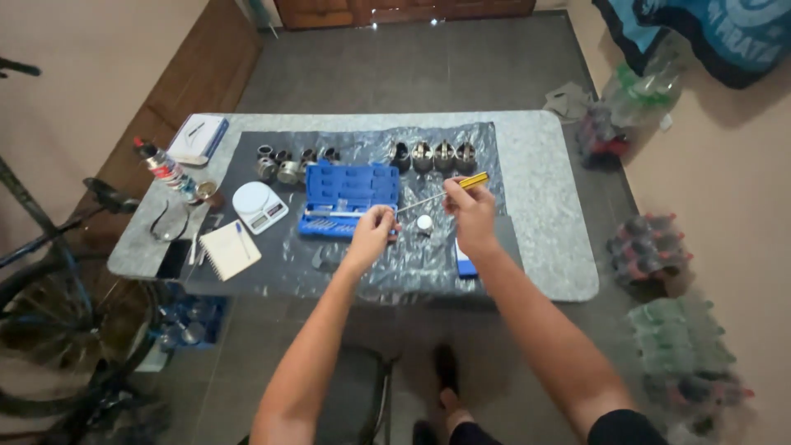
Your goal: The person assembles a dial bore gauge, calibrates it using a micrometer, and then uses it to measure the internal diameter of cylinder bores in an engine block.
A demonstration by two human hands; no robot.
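The left hand pinches the thin metal tip of a long tool; the right hand grips that tool near its yellow handle, above the table; a small white cap sits between the hands; behind lies an open blue tool case; farther back stand metal pistons.

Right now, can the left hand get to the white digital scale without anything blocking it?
Probably yes. The left hand hovers over the blue tool case, and the white digital scale sits just beside that case with nothing standing between them.
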